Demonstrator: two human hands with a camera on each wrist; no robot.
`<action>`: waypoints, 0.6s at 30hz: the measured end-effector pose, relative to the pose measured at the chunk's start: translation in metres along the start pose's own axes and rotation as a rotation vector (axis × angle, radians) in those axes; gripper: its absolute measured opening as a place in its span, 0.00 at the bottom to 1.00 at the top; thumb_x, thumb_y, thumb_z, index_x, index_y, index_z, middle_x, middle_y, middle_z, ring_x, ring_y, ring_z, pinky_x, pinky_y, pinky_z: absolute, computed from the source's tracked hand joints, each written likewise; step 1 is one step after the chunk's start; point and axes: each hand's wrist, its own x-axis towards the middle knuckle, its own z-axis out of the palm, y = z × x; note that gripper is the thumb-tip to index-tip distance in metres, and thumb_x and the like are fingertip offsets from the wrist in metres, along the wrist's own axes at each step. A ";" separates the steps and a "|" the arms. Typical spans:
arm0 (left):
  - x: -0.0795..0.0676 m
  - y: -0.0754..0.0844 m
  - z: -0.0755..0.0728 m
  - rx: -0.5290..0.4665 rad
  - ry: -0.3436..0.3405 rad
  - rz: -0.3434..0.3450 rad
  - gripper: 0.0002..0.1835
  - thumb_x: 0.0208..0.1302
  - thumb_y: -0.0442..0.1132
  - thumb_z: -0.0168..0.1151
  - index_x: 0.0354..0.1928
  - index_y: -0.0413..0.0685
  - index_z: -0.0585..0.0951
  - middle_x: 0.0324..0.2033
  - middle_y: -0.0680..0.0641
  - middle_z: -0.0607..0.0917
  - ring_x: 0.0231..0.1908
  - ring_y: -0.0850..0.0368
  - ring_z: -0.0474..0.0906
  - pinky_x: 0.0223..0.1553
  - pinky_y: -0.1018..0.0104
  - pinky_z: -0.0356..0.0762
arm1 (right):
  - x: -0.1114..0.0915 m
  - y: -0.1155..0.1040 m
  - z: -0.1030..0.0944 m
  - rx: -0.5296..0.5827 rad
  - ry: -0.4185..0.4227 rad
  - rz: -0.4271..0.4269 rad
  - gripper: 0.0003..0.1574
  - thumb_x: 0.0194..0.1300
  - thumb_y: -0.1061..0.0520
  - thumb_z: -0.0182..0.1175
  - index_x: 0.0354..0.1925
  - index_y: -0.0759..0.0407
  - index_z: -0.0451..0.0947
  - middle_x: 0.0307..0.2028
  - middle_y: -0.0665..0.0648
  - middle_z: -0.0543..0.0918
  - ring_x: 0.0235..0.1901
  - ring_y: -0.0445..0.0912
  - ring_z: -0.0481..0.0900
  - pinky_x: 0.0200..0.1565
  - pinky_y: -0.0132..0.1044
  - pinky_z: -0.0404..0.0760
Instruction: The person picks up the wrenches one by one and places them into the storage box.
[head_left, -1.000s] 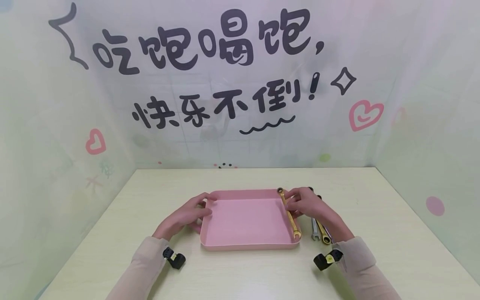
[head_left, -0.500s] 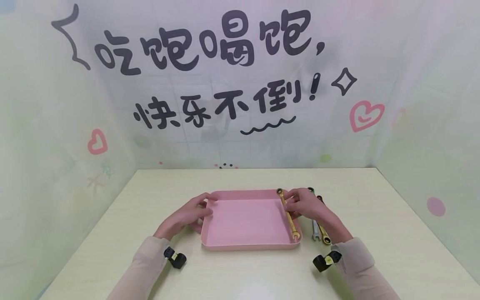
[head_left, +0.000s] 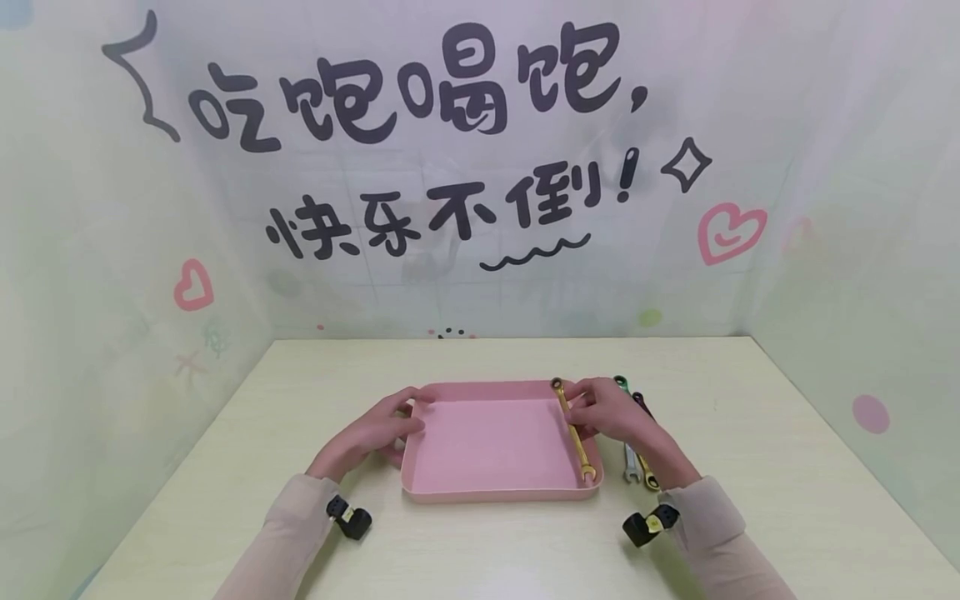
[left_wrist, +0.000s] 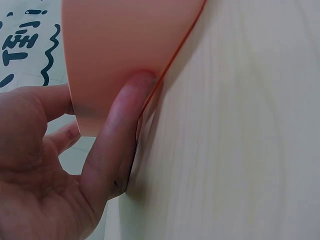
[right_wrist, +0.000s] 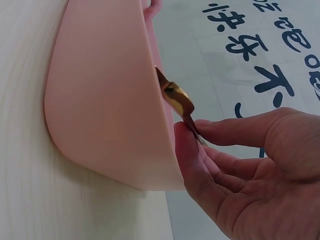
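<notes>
A pink rectangular tray (head_left: 487, 450) lies on the pale wooden table. My left hand (head_left: 378, 429) grips its left wall, and in the left wrist view the thumb (left_wrist: 120, 125) presses the outer side while other fingers reach over the rim. Over the tray's right end, my right hand (head_left: 607, 408) pinches a gold combination wrench (head_left: 573, 433) between thumb and fingers. The wrench's ring end points to the back, its open jaw to the front. Seen from the right wrist, the wrench (right_wrist: 178, 100) is close to the tray's rim; whether they touch I cannot tell.
Right of the tray, partly under my right forearm, lie several more wrenches: a silver one (head_left: 632, 465), a gold one (head_left: 652, 481) and one with a green ring end (head_left: 621, 382). A printed curtain (head_left: 480, 300) stands behind the table.
My right hand has shifted slightly left with the gold wrench. More of the wrenches' ring ends on the table now shows. The left hand and the tray have stayed put.
</notes>
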 end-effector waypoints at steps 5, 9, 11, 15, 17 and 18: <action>0.000 0.001 0.001 0.002 0.002 0.001 0.26 0.73 0.38 0.58 0.70 0.56 0.71 0.55 0.37 0.74 0.33 0.50 0.83 0.24 0.58 0.87 | -0.001 0.000 0.001 0.009 0.000 -0.020 0.24 0.69 0.66 0.60 0.60 0.76 0.72 0.37 0.63 0.85 0.31 0.47 0.86 0.37 0.40 0.91; -0.001 0.001 0.000 -0.006 -0.006 0.006 0.25 0.73 0.37 0.57 0.70 0.55 0.71 0.55 0.36 0.73 0.33 0.50 0.83 0.25 0.56 0.88 | -0.002 -0.001 0.003 0.012 0.006 -0.023 0.24 0.69 0.66 0.59 0.60 0.75 0.73 0.36 0.62 0.85 0.31 0.47 0.87 0.37 0.41 0.91; -0.001 0.001 0.000 -0.005 -0.009 0.009 0.25 0.73 0.37 0.57 0.71 0.55 0.71 0.55 0.36 0.73 0.33 0.50 0.83 0.25 0.56 0.88 | -0.002 -0.002 0.004 0.010 0.006 -0.029 0.24 0.68 0.66 0.59 0.60 0.76 0.73 0.35 0.62 0.85 0.31 0.47 0.87 0.37 0.41 0.91; -0.001 0.001 0.000 -0.005 -0.010 0.010 0.25 0.73 0.37 0.57 0.71 0.55 0.70 0.55 0.36 0.73 0.33 0.50 0.83 0.25 0.56 0.88 | -0.001 -0.002 0.005 0.008 0.009 -0.039 0.23 0.68 0.67 0.59 0.59 0.75 0.74 0.34 0.62 0.85 0.31 0.47 0.88 0.37 0.41 0.91; -0.001 0.001 0.000 -0.006 -0.010 0.012 0.26 0.73 0.37 0.57 0.71 0.55 0.71 0.55 0.36 0.73 0.33 0.50 0.83 0.25 0.56 0.88 | 0.000 -0.001 0.006 0.013 0.014 -0.040 0.23 0.67 0.67 0.59 0.59 0.75 0.75 0.34 0.61 0.84 0.31 0.47 0.88 0.37 0.41 0.91; -0.001 0.000 0.000 -0.008 -0.009 0.012 0.26 0.73 0.37 0.57 0.71 0.55 0.71 0.55 0.36 0.73 0.33 0.50 0.83 0.25 0.56 0.88 | 0.000 -0.001 0.007 0.013 0.014 -0.044 0.23 0.67 0.67 0.60 0.59 0.74 0.75 0.33 0.61 0.84 0.31 0.47 0.87 0.36 0.41 0.91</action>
